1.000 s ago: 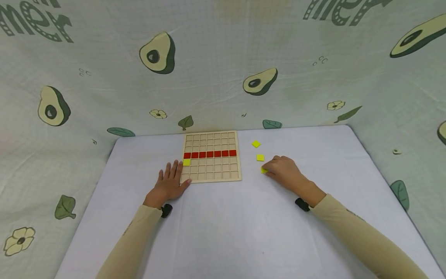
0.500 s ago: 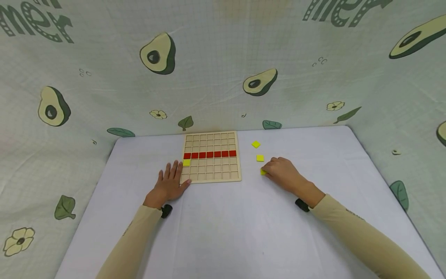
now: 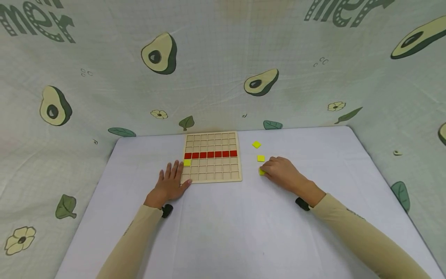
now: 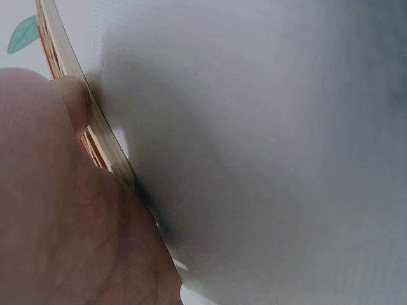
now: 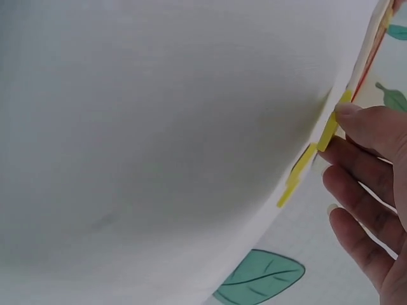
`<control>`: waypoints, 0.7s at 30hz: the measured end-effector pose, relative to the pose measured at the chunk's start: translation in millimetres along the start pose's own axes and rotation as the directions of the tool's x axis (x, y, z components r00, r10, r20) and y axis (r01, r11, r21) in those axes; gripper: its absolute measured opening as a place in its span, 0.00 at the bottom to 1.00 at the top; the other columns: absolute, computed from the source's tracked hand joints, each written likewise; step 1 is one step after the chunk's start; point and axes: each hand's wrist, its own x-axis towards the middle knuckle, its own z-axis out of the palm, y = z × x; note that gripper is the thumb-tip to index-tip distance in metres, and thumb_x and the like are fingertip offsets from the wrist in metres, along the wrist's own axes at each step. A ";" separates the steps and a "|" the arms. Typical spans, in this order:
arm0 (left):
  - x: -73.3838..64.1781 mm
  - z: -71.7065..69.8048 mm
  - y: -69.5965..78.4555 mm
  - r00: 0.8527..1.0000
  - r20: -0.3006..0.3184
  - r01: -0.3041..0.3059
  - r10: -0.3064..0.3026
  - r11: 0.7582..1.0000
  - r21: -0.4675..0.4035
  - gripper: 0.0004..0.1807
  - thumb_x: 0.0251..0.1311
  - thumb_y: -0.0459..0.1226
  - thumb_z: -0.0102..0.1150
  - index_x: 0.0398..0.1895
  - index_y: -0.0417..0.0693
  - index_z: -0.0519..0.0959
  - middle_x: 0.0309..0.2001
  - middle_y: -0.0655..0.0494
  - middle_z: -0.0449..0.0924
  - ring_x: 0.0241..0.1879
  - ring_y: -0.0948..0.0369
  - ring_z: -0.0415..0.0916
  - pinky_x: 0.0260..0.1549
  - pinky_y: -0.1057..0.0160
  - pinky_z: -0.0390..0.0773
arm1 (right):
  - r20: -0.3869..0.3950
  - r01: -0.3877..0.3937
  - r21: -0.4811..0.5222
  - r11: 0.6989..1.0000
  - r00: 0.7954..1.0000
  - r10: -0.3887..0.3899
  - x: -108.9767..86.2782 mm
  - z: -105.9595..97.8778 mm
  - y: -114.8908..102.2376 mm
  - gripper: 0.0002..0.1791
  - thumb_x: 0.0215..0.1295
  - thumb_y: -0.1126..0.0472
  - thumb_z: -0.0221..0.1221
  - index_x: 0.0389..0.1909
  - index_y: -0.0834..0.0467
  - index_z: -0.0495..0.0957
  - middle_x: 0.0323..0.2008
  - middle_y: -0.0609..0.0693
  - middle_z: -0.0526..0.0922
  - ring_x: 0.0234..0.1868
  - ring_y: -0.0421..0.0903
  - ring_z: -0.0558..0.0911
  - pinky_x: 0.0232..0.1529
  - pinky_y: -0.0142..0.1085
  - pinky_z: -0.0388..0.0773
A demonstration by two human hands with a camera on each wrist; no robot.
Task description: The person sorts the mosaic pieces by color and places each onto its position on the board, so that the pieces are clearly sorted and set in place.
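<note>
A wooden grid board (image 3: pixel 216 168) lies at the back of the table. Red square tiles (image 3: pixel 214 154) fill one row across it, with a yellow tile (image 3: pixel 187 162) in the leftmost cell just below. My left hand (image 3: pixel 168 184) is spread flat at the board's near left corner, its thumb touching the edge. To the right of the board, my right hand (image 3: pixel 283 172) pinches a yellow square tile (image 5: pixel 331 127) between thumb and index finger, partly hidden in the head view. Two loose yellow tiles (image 3: pixel 261 158) (image 3: pixel 256 144) lie beyond that hand.
A white cloth covers the table (image 3: pixel 223 232). Behind it hangs a pale curtain (image 3: pixel 216 93) printed with avocados and leaves. A small black device (image 3: pixel 167 210) sits at the left wrist, and another black device (image 3: pixel 302 204) at the right.
The yellow tile in my right fingertips has shifted slightly to the left, and more of it shows past them. My left hand and the board have stayed put.
</note>
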 end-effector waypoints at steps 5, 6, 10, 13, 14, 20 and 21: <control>-0.2 -1.8 1.5 1.000 0.022 0.009 -0.009 1.000 0.016 0.49 0.80 0.58 0.41 0.86 0.36 0.35 0.86 0.36 0.28 0.84 0.35 0.25 0.78 0.32 0.31 | -0.007 0.019 0.001 1.000 1.000 -0.019 4.9 -1.9 -0.5 0.12 0.61 0.65 0.76 0.45 0.60 0.90 0.41 0.50 0.92 0.43 0.48 0.87 0.52 0.45 0.85; -0.4 -2.3 2.0 1.000 0.024 0.011 -0.011 1.000 0.016 0.49 0.80 0.57 0.42 0.86 0.36 0.35 0.86 0.35 0.28 0.84 0.35 0.25 0.78 0.32 0.31 | -0.010 0.023 0.003 1.000 1.000 -0.023 6.1 -2.9 -0.9 0.12 0.60 0.65 0.76 0.45 0.60 0.90 0.41 0.51 0.92 0.44 0.48 0.87 0.52 0.45 0.85; -4.2 -8.3 6.6 0.999 0.032 0.016 -0.015 1.000 -0.009 0.48 0.81 0.55 0.44 0.85 0.35 0.36 0.85 0.34 0.29 0.84 0.35 0.25 0.78 0.32 0.31 | -0.027 0.041 0.013 0.999 0.999 -0.040 10.6 -4.8 -2.4 0.13 0.60 0.66 0.76 0.46 0.61 0.90 0.42 0.51 0.92 0.46 0.50 0.88 0.53 0.46 0.85; -6.5 -11.2 8.8 0.999 0.033 0.017 -0.017 1.000 -0.009 0.47 0.82 0.54 0.43 0.85 0.35 0.36 0.85 0.34 0.30 0.84 0.35 0.26 0.79 0.33 0.31 | -0.035 0.054 0.021 0.998 0.998 -0.053 14.8 -5.4 -3.7 0.13 0.59 0.66 0.76 0.46 0.60 0.90 0.42 0.51 0.92 0.46 0.50 0.88 0.52 0.46 0.85; -7.0 -11.6 9.1 0.999 0.033 0.017 -0.016 1.000 -0.007 0.47 0.82 0.54 0.43 0.85 0.34 0.36 0.85 0.34 0.30 0.84 0.35 0.26 0.79 0.33 0.31 | -0.037 0.060 0.021 0.998 0.998 -0.059 16.3 -5.6 -4.3 0.13 0.59 0.66 0.76 0.46 0.60 0.90 0.42 0.51 0.92 0.47 0.50 0.88 0.52 0.46 0.85; -6.8 -10.1 7.7 0.999 0.028 0.014 -0.014 1.000 -0.006 0.47 0.81 0.55 0.42 0.85 0.34 0.37 0.85 0.34 0.30 0.84 0.35 0.26 0.79 0.33 0.31 | -0.066 0.106 0.031 0.994 0.992 -0.104 26.1 -8.0 -8.0 0.13 0.60 0.67 0.76 0.46 0.60 0.90 0.41 0.50 0.92 0.46 0.49 0.87 0.51 0.44 0.85; -6.4 -9.8 7.5 0.999 0.032 0.017 -0.017 1.000 -0.002 0.48 0.81 0.56 0.42 0.85 0.35 0.36 0.86 0.35 0.30 0.84 0.36 0.26 0.79 0.33 0.31 | -0.073 0.114 0.035 0.993 0.991 -0.112 27.7 -8.9 -8.8 0.13 0.60 0.67 0.76 0.46 0.60 0.90 0.41 0.50 0.92 0.46 0.49 0.87 0.51 0.44 0.85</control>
